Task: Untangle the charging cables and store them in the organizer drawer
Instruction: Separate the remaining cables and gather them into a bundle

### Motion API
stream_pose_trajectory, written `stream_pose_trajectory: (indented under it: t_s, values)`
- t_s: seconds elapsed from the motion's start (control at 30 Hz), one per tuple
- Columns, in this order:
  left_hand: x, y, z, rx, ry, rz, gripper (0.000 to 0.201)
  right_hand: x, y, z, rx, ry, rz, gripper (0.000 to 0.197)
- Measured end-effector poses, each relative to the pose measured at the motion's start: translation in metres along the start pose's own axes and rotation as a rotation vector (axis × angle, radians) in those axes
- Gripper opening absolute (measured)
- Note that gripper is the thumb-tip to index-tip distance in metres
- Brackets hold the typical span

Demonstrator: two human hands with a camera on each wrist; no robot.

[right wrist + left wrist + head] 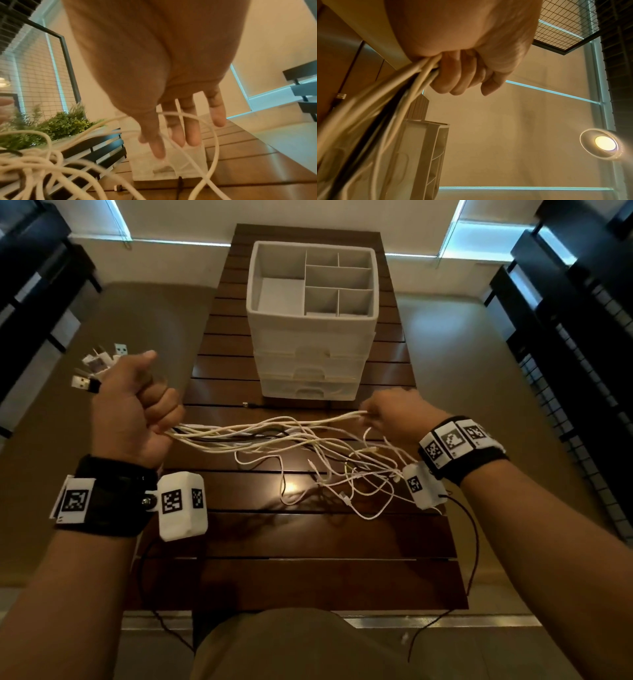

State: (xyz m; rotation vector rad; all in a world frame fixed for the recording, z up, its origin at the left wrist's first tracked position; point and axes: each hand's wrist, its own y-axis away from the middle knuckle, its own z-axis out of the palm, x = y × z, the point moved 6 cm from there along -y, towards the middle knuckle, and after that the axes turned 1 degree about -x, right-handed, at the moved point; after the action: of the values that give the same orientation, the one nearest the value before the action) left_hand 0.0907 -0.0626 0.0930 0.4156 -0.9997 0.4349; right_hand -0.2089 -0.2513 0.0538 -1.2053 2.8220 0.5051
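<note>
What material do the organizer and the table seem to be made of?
The organizer looks like matte white plastic: thin moulded dividers, and lower drawers that appear slightly translucent. The table looks like dark brown wood with a glossy finish: separate slats, with lamp light reflected on them. It may be laminate.

A dark slatted wooden table (308, 542) carries a white drawer organizer (313, 344) and loose cable ends (342, 494)

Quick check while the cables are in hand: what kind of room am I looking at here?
Probably a home or lounge-style room, not a workshop: a slatted wooden table holds a white plastic drawer organizer, blinds cover the windows, and a leafy plant stands beside a wire-mesh partition.
</note>
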Motion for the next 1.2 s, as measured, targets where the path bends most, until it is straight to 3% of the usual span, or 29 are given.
stream_pose_trajectory:
  t_s: [0.13,0.23,0.4,0.47,0.53,0.63,0.7,0.8,0.87,0.9,0.97,1.03,1.07,1.13,1.2]
  values:
    - [-0.004,0.001,0.004,-0.013,-0.049,-0.041,0.056,0.001,-0.005,-0.027,0.273,-0.078,-0.033,0.027]
    - [0.007,0.002,0.004,0.004,-0.012,-0.014,0.055,0.021,-0.006,-0.043,0.473,-0.129,0.039,0.024]
    - [0.012,0.001,0.005,0.046,0.044,0.049,0.054,0.029,-0.002,-0.044,0.626,-0.111,0.142,0.02]
    - [0.009,0.0,0.003,0.081,0.049,0.067,0.053,0.023,0.006,-0.051,0.786,-0.152,0.156,0.024]
    - [0.009,0.0,-0.005,0.117,0.038,0.075,0.051,0.026,0.008,-0.051,0.837,-0.177,0.196,0.034]
    - [0.007,0.002,-0.02,0.166,0.042,0.067,0.05,0.054,0.005,-0.041,0.737,-0.266,0.338,0.041]
    - [0.003,0.002,-0.025,0.179,0.048,0.051,0.05,0.068,0.01,-0.041,0.758,-0.357,0.394,0.037]
    - [-0.002,0.001,-0.023,0.179,0.038,0.043,0.05,0.067,0.017,-0.045,0.796,-0.393,0.319,0.03]
    - [-0.001,-0.001,-0.019,0.178,0.043,0.053,0.05,0.066,0.018,-0.04,0.715,-0.291,0.274,0.022]
    - [0.0,-0.002,-0.018,0.179,0.05,0.057,0.05,0.068,0.017,-0.034,0.623,-0.179,0.284,0.019]
    - [0.002,-0.003,-0.014,0.169,0.067,0.062,0.05,0.076,0.017,-0.011,0.306,0.043,0.351,0.016]
    - [0.001,-0.005,-0.009,0.141,0.092,0.067,0.051,0.077,0.019,0.017,-0.035,0.081,0.413,0.021]
    - [0.0,-0.007,-0.005,0.122,0.104,0.07,0.052,0.073,0.02,0.026,-0.135,0.06,0.417,0.031]
    - [-0.002,-0.009,0.001,0.102,0.12,0.081,0.052,0.062,0.017,0.029,-0.14,0.049,0.372,0.056]
    - [-0.004,-0.012,0.007,0.125,0.121,0.092,0.051,0.04,0.014,0.011,0.082,0.002,0.271,0.065]
